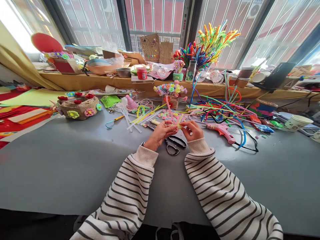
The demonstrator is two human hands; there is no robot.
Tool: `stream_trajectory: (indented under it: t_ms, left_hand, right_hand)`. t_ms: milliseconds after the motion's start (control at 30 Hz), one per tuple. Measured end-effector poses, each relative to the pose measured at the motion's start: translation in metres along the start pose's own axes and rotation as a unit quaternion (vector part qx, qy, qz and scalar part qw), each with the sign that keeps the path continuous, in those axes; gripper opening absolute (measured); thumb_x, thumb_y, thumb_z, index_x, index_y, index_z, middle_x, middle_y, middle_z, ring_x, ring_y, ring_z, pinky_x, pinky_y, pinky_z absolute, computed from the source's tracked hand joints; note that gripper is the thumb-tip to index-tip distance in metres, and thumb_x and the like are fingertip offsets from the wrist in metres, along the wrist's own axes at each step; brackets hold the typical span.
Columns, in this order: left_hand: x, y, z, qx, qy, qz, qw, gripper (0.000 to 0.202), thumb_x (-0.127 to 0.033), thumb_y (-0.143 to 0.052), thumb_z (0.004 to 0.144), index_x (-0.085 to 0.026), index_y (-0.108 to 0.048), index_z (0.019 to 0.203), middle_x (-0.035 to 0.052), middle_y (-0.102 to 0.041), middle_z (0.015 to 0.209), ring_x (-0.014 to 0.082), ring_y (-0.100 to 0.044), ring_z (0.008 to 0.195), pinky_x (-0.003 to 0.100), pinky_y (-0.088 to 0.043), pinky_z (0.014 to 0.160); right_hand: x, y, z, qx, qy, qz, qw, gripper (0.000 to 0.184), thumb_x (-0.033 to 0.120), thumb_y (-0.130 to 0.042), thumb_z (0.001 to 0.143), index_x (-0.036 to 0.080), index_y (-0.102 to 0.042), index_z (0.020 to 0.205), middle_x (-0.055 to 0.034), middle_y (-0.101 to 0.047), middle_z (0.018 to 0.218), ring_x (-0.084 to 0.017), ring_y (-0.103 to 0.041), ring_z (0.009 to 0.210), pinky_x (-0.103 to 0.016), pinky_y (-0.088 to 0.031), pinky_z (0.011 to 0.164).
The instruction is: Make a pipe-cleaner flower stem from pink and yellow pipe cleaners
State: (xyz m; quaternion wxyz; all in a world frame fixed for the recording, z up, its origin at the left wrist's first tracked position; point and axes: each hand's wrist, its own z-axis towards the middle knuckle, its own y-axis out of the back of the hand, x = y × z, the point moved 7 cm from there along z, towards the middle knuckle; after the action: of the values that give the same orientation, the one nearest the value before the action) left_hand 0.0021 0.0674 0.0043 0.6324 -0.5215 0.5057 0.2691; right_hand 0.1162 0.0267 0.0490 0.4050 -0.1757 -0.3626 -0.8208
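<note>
At the middle of the table, my left hand (pixel 161 134) and my right hand (pixel 193 131) meet fingertip to fingertip, both closed in a pinch. Rising from the fingers of my left hand is a pink pipe cleaner (pixel 170 110), bent over at its top. Between the two hands shows a small pale yellow pipe cleaner piece (pixel 179 126), pinched by my right fingertips; its exact shape is too small to tell. Black-handled scissors (pixel 173 150) lie just beneath the hands, their blades partly hidden by my left hand.
A pink glue gun (pixel 223 131) with a black cord lies to the right, near a heap of colored pipe cleaners (pixel 212 108). Behind my hands stands a small pot of flowers (pixel 171 91). A flower-trimmed basket (pixel 78 106) and clear glue sticks (pixel 132 121) are leftward; a paper cup (pixel 297 122) stands far right.
</note>
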Motion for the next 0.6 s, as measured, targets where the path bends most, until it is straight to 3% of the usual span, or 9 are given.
stream_trajectory:
  t_ms: [300,433,600]
  left_hand:
    - [0.000,0.003,-0.001,-0.039,-0.008,0.015,0.999,0.031,-0.012,-0.063,0.054,-0.015,-0.038,0.073,-0.0029,-0.054,0.058,0.0078,-0.056,0.054,0.024,-0.045,0.063]
    - [-0.007,0.003,-0.002,-0.054,-0.060,0.048,0.996,0.034,-0.015,-0.064,0.052,-0.016,-0.036,0.071,-0.0063,-0.049,0.053,0.0097,-0.056,0.053,0.027,-0.046,0.061]
    - [-0.019,-0.002,-0.004,-0.046,-0.171,0.133,0.975,0.031,-0.020,-0.062,0.053,-0.017,-0.036,0.070,-0.0076,-0.041,0.056,0.0082,-0.053,0.052,0.026,-0.045,0.059]
  right_hand:
    - [0.014,-0.004,-0.006,-0.031,0.111,-0.195,0.974,0.022,0.027,-0.039,0.077,0.022,-0.059,0.075,-0.0046,-0.054,0.072,-0.014,-0.049,0.070,-0.023,-0.036,0.063]
    - [0.012,-0.007,-0.006,-0.026,0.109,-0.212,0.971,0.022,0.028,-0.039,0.077,0.022,-0.059,0.070,-0.0037,-0.051,0.068,-0.013,-0.047,0.066,-0.022,-0.036,0.059]
    - [-0.002,-0.012,-0.002,0.009,0.046,-0.132,0.990,0.017,0.030,-0.044,0.071,0.019,-0.056,0.066,-0.0029,-0.042,0.067,-0.012,-0.042,0.058,-0.022,-0.035,0.048]
